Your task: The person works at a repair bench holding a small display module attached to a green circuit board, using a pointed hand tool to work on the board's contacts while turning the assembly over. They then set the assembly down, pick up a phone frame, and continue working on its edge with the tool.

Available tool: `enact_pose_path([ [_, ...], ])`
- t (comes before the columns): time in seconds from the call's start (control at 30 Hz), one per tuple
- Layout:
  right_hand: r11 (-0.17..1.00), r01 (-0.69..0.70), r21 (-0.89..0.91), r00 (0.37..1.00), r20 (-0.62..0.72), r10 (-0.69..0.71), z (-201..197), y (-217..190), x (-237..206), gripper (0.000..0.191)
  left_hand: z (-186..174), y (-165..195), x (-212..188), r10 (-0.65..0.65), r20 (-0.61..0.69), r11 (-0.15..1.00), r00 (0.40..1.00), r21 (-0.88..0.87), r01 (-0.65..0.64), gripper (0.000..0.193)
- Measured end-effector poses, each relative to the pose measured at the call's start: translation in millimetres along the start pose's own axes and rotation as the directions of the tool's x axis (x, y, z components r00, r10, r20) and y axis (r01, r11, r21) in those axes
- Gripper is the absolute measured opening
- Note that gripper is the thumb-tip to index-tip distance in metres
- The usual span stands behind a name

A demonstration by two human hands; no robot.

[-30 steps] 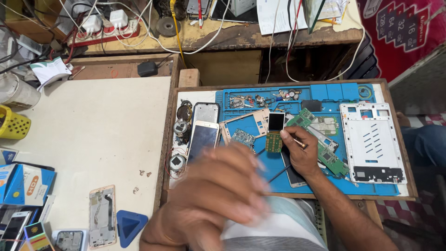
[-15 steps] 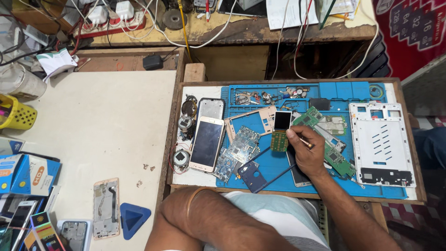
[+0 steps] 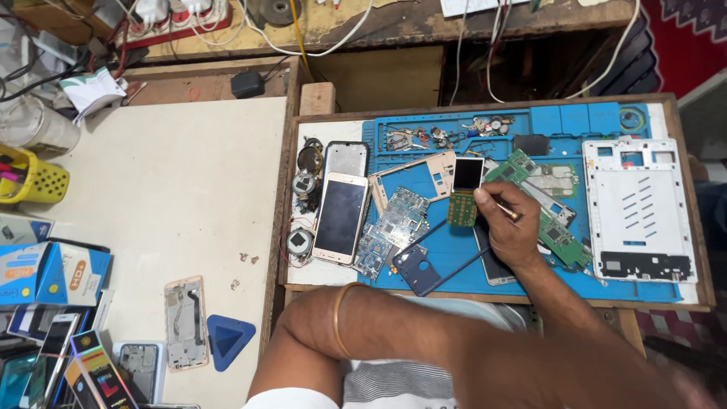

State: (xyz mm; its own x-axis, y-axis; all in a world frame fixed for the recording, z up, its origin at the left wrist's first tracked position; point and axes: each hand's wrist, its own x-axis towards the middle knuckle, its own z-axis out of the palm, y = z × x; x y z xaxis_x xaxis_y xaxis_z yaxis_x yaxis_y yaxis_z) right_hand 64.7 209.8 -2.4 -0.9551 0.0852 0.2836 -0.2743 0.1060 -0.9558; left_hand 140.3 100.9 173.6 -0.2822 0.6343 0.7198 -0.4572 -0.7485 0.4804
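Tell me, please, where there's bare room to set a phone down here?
The cream table is bare between the yellow basket and the tray's wooden edge. The blue mat is crowded around the right hand.

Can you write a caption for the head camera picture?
A right hand holds a thin tool beside a small keypad phone board on a blue mat.
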Motion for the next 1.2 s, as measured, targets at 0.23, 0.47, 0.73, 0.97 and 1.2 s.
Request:
enact_pose_path([
  [0.23, 0.991, -0.044, 0.123, 0.997, -0.054, 0.051, 1, 1, 1, 0.019, -109, 22, -79, 0.268, -0.602, 0.754, 0.752, 0.617, 0.224, 0.014],
  [0.47, 0.989, -0.05, 0.136, 0.993, -0.098, 0.063, -1, -8, 6, 0.021, -173, 30, -128, 0.411, -0.812, 0.762, 0.414, 0.555, 0.333, 0.037],
  [0.73, 0.99, -0.053, 0.133, 0.996, -0.068, 0.063, 0, -11, 5, 0.02, -180, 23, -137, 0.316, -0.772, 0.738, 0.552, 0.566, 0.369, 0.028],
  [0.97, 0.996, -0.045, 0.083, 0.998, -0.036, 0.048, -3, -14, 4, 0.02, -173, 23, -135, 0.248, -0.781, 0.728, 0.574, 0.541, 0.421, 0.025],
  [1.2, 0.994, -0.046, 0.095, 0.999, -0.022, 0.049, -3, -12, 4, 0.02, -175, 21, -138, 0.233, -0.805, 0.736, 0.545, 0.513, 0.443, 0.025],
])
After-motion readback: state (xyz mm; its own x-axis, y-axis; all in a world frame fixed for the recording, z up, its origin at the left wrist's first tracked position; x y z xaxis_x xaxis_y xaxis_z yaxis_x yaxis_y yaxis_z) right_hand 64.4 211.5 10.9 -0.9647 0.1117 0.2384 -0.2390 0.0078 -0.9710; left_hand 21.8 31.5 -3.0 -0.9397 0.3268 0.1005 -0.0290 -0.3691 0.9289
